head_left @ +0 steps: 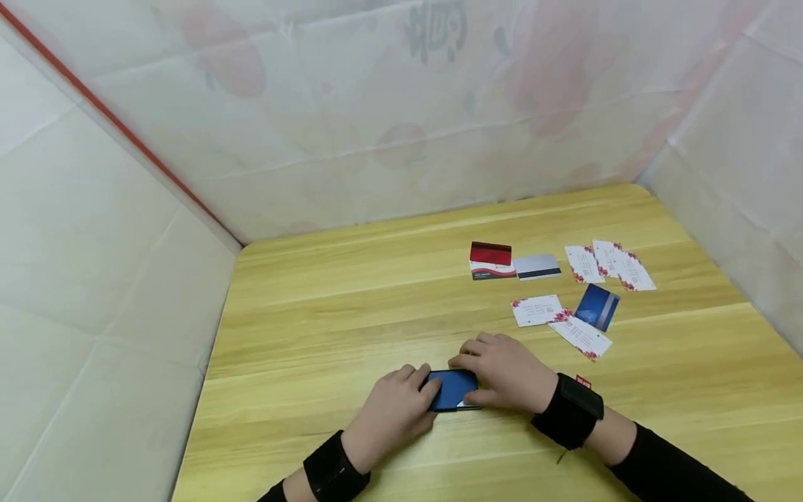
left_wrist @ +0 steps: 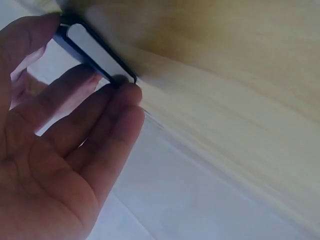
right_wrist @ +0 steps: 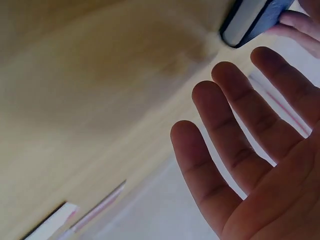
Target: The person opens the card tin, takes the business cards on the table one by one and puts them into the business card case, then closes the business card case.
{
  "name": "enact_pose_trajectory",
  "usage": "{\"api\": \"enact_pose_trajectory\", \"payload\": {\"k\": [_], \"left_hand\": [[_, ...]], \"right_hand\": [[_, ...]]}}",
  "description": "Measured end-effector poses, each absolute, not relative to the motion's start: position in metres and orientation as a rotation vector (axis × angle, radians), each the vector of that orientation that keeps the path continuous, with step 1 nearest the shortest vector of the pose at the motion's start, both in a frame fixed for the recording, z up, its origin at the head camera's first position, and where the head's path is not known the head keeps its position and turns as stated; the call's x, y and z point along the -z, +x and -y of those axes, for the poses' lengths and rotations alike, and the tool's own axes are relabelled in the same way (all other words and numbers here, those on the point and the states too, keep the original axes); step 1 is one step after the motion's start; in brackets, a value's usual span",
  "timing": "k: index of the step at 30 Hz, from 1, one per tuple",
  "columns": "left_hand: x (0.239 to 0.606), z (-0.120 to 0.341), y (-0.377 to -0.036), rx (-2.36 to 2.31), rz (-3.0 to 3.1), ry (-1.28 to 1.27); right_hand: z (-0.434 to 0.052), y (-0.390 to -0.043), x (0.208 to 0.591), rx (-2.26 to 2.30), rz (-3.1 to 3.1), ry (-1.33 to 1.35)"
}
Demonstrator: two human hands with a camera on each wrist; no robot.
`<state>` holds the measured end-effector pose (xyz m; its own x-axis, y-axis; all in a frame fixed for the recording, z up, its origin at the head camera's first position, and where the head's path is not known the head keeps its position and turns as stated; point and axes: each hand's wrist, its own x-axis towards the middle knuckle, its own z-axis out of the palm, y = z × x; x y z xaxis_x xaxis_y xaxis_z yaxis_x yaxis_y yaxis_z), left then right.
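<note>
A dark blue card case (head_left: pixel 453 389) lies flat on the wooden table (head_left: pixel 351 307) near its front edge. My left hand (head_left: pixel 422 390) holds the case's left end; in the left wrist view its thumb and fingertips (left_wrist: pixel 127 91) pinch the case (left_wrist: pixel 97 52), whose white inside shows. My right hand (head_left: pixel 483 362) rests over the case's right side. In the right wrist view its fingers (right_wrist: pixel 235 115) are straight and spread, apart from the case (right_wrist: pixel 252 20) at the top right.
Loose cards lie at the back right: a red card (head_left: pixel 491 260), a grey striped card (head_left: pixel 537 266), a blue card (head_left: pixel 597 307) and several white floral cards (head_left: pixel 536 309). White cloth walls (head_left: pixel 113 265) enclose the table on the left, back and right.
</note>
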<state>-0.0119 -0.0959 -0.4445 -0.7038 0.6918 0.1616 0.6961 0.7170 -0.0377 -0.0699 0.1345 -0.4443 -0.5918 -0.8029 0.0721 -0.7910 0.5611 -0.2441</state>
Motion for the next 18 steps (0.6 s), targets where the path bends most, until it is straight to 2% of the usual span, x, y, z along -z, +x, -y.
{"api": "enact_pose_trajectory", "payload": {"k": [18], "left_hand": [[0.444,0.088,-0.006,-0.244,2.673,-1.225]], "right_hand": [[-0.129,-0.055,0.439,0.409,-2.679,-1.321]]}}
